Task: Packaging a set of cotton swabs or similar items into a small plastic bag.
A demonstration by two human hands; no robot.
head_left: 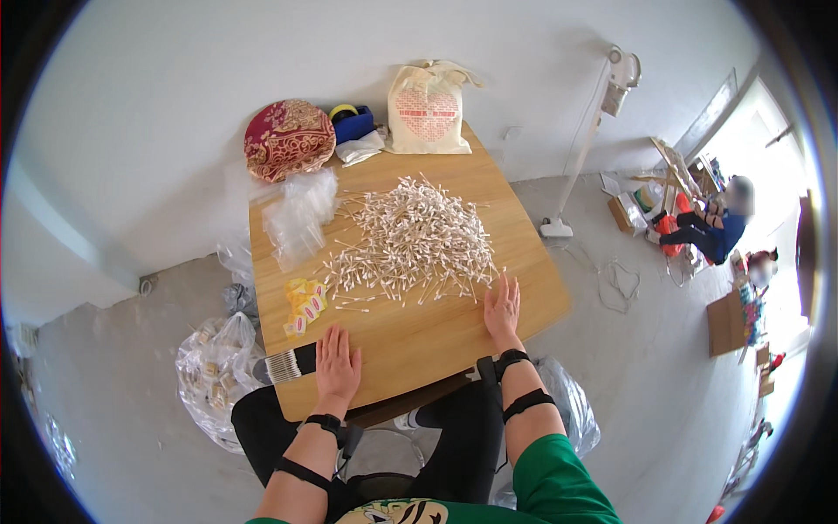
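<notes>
While slightly spread, fingers (504,289) on tabletop (428,345)

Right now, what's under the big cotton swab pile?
The wooden tabletop shows around the cotton swab pile; whatever lies right beneath is covered, so I can't see it.

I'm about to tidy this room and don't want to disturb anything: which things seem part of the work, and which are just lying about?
Likely the work:
- cotton swabs, heaped
- clear plastic bags
- yellow printed pieces
- dark strip at the left hand

Probably lying about:
- red patterned cloth item
- cream cloth bag
- white stick vacuum
</notes>
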